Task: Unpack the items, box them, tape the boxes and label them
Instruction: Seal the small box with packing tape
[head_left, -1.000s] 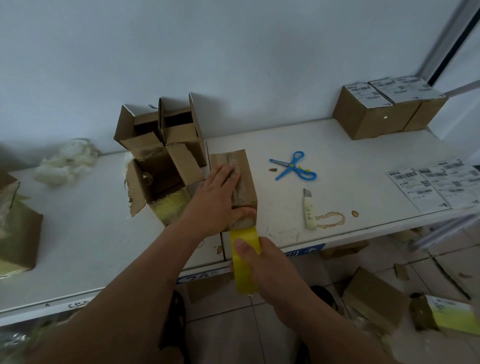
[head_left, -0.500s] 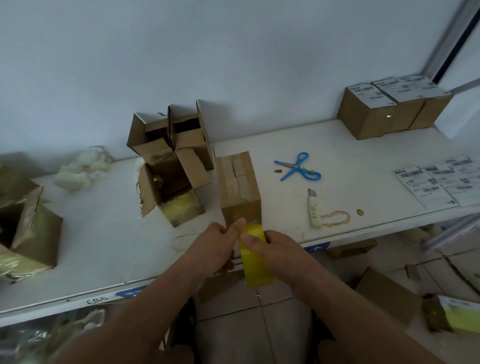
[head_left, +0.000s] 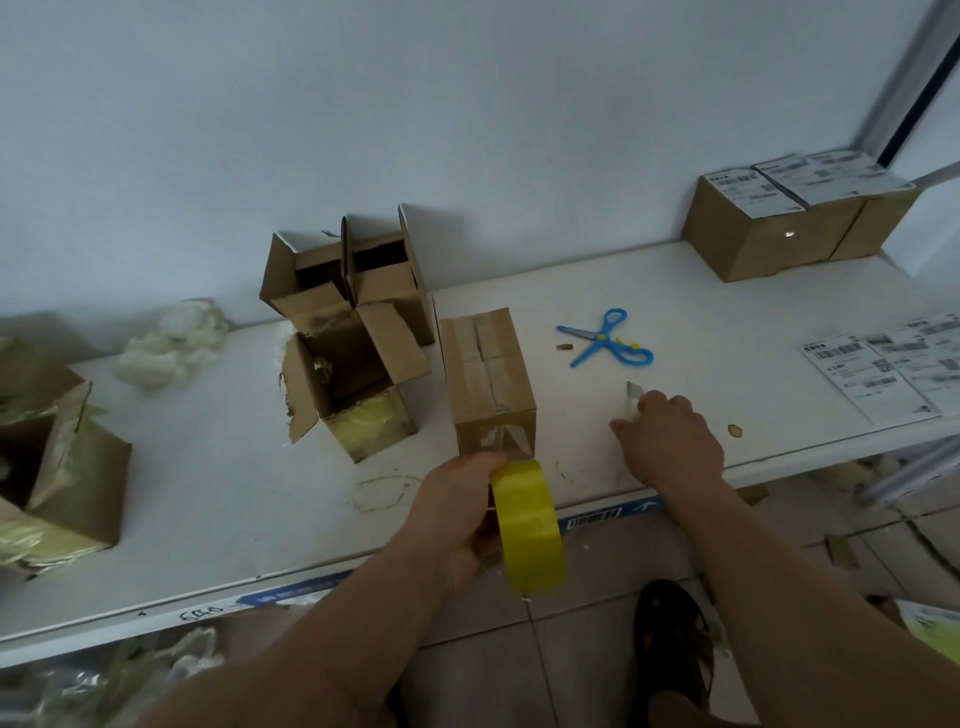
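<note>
Left hand (head_left: 457, 512) grips the tape roll (head_left: 527, 525) just in front of the box (head_left: 488, 374), tape strung to its front face, while the right hand (head_left: 667, 441) closes on the knife (head_left: 631, 395) to the box's right, so cutting the strip likely comes next.

Not much legible here: handwritten marks on the white table's front edge (head_left: 197, 616) look like "600", though the digits are uncertain. A blue strip (head_left: 608, 515) on that same edge carries a barcode and an arrow, its print too small to read. Shipping labels (head_left: 883, 364) lying on the table at right show barcodes and blurred lines of text, unreadable. Labels atop the closed boxes (head_left: 779, 228) at the back right, likewise barcodes only, nothing legible
</note>
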